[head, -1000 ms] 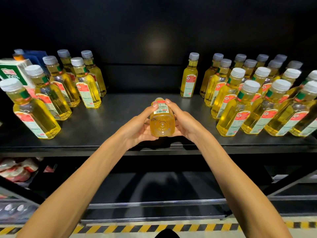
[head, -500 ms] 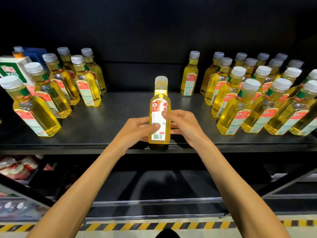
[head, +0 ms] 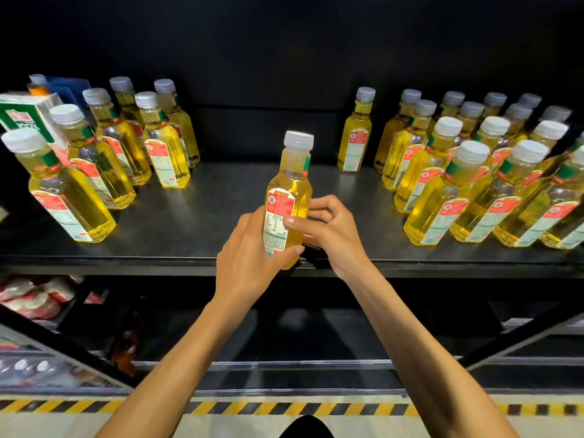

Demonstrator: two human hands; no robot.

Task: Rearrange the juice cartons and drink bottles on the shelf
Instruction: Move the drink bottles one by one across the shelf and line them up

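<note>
A yellow drink bottle with a white cap and a red and white label stands upright at the front middle of the black shelf. My left hand grips its lower body from the left, thumb across the label's foot. My right hand holds it from the right, thumb on the label and fingers curled round the back. Several like bottles stand at the left, with a green and white juice carton behind them. A larger group of bottles fills the right side.
One single bottle stands apart at the back, right of centre. A blue carton shows at the far back left. Below, a lower shelf holds red and white packets. A yellow and black striped strip marks the floor.
The held bottle went from lying tipped with its base toward me to upright, then turned so its label faces left. My left hand slid lower on it.
</note>
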